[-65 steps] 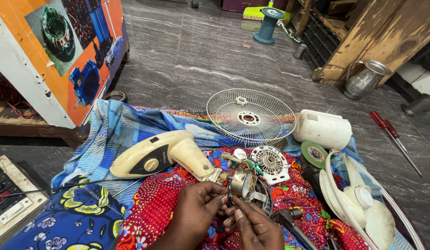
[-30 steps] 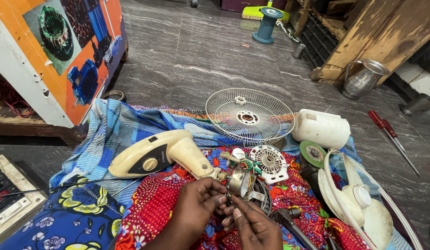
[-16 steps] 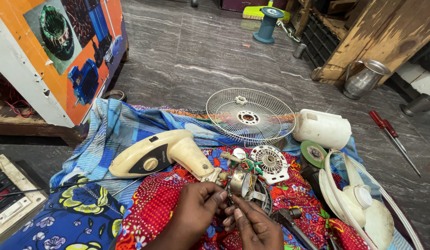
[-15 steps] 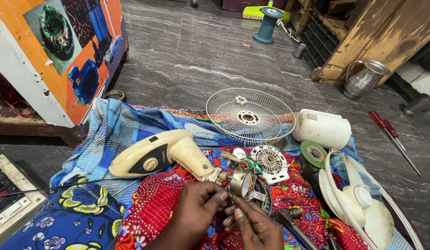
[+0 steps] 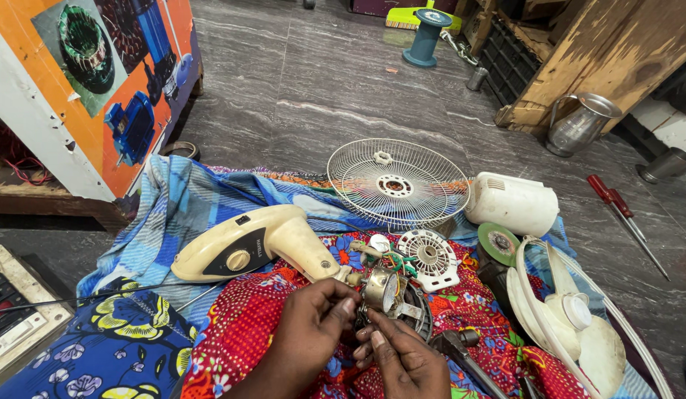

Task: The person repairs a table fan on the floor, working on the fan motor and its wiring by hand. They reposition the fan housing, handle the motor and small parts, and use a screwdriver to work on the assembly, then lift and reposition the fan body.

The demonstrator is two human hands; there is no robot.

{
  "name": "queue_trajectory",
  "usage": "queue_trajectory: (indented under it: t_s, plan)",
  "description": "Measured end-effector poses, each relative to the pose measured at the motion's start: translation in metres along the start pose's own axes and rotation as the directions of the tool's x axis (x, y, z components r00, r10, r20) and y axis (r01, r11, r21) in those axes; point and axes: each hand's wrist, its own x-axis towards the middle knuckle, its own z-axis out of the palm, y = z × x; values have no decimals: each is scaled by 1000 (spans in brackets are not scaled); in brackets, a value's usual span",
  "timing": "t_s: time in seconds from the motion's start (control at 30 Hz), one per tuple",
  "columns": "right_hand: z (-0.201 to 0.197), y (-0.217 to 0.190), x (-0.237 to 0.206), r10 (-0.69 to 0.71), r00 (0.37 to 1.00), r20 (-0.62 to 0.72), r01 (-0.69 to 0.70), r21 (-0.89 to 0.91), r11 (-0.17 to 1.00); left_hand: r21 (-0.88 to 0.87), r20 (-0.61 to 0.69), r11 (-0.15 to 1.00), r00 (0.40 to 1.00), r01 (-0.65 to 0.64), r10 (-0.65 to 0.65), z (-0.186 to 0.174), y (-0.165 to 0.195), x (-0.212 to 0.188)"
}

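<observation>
Both bare hands are meeting low in the frame, just left and right of centre at the bottom edge. The left hand is coming up from the lower left, wrist bent, its fingers curling inward and pinching. The right hand is rising from the bottom edge, knuckles upward, fingertips pressing close against the left hand's fingers.

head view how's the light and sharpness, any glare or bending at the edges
Head view: soft even light with faint shadows; mild sheen on the grey stone floor and the steel jug; the round white wire fan guard is sharp; both hands slightly soft; wide-angle bending tilts the orange poster board.
</observation>
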Motion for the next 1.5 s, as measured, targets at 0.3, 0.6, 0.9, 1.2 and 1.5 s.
queue_trajectory:
  t_s: [0.3, 0.6, 0.9, 1.2, 1.5]
  plan:
    - [3, -2, 0, -40, 999, -14, 40, 33, 999, 26, 29, 988, 988, -155, 155, -4, -2, -3]
    - [3, 0, 0, -33, 999, 1, 33, 27, 999, 84, 19, 959, 962, -272, 271, -6, 0, -7]
    - [3, 0, 1, -18, 1000, -21, 17, -22, 1000, 11, -95, 990, 986, -138, 138, -4, -4, 0]
    - [0, 0, 1, -7, 1000, 7, 7, -7, 1000, 18, -5, 999, 999, 32, -32, 1, -4, 2]
    - [-1, 2, 1, 8, 1000, 22, -10, 80, 997, 31, 25, 999, 999, 43, -44, 2, -3, 5]
